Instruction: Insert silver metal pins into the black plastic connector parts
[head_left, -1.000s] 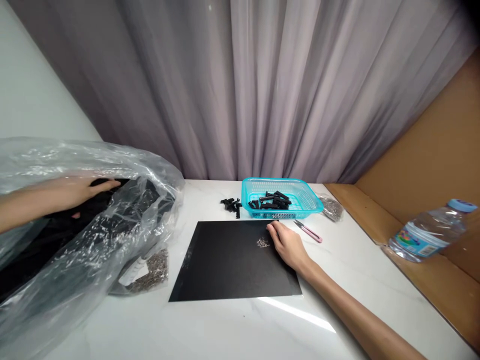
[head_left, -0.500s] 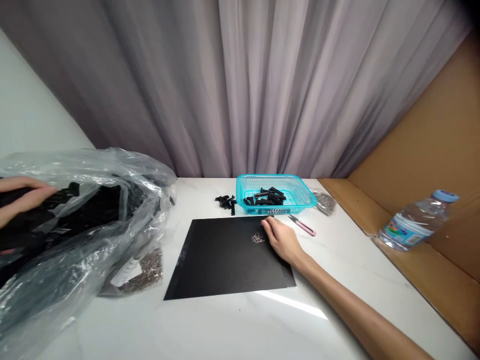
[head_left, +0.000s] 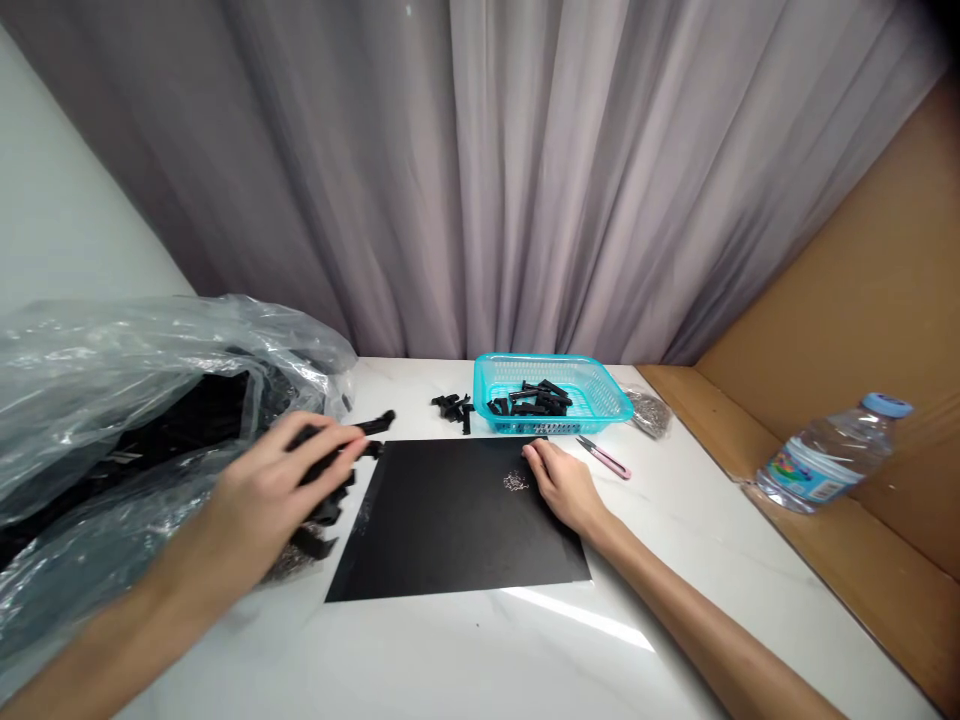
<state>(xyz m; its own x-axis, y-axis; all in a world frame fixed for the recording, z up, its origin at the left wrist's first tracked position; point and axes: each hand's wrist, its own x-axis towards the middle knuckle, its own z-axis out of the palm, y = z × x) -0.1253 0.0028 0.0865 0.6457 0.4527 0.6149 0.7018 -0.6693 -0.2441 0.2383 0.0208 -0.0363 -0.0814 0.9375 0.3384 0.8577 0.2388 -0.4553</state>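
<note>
My left hand (head_left: 259, 495) is closed round several black plastic pieces (head_left: 328, 510), which stick out past the fingers just left of the black mat (head_left: 442, 530). Their exact kind is unclear. On the mat's right part rests my right hand (head_left: 568, 490), its fingers curled in; whatever they may hold is hidden. Beside those fingertips lies a small scatter of tiny shiny metal bits (head_left: 515, 482). Behind the left hand, a large clear plastic bag (head_left: 150, 330) gapes, with more black pieces (head_left: 195, 420) inside.
A turquoise basket (head_left: 628, 408) with black parts stands behind the mat, loose black pieces (head_left: 451, 406) to its left. Pink-handled thread snips (head_left: 611, 462) and a bag of small metal parts (head_left: 649, 412) lie right. A water bottle (head_left: 832, 455) leans on the cardboard (head_left: 885, 290).
My left hand has come out of the large bag and moved right to the mat's left edge, carrying black plastic pieces. My right hand stays on the mat.
</note>
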